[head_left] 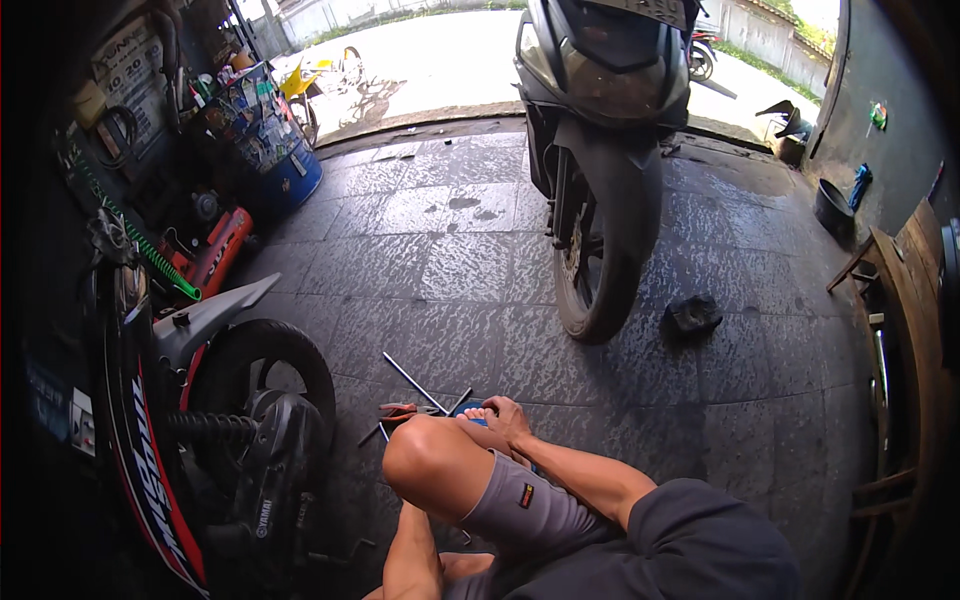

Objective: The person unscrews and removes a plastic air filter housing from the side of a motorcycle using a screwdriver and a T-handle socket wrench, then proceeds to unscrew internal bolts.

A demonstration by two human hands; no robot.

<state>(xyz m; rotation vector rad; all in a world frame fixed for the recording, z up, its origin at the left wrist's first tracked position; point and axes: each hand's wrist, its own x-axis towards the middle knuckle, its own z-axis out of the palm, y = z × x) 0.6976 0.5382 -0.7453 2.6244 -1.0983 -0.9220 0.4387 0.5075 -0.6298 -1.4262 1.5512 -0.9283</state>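
The left forearm (412,555) is seen beside the raised bare knee (425,450); the left hand is hidden, so its opening and any hold cannot be told. The right hand (508,420) is placed at the toes of the foot (476,413), its fingers bent; whether anything is gripped cannot be told. A blue sandal (480,423) is worn on the foot.

Just left of the foot, pliers (400,407) with red handles are laid on the dark tiled floor (470,265). A long metal rod (408,376) is positioned beside them, slanted toward the foot.

To the left, a motorcycle (140,450) with red, white and black bodywork is parked, its rear wheel (318,370) turned toward the tools. Ahead, a dark block (692,318) is set on the floor, right of the front wheel of a black scooter (615,230).

Farther left, a red tank (222,250) is located near a blue drum (300,175). Outside, a yellow motorcycle (297,82) is seen in bright light.
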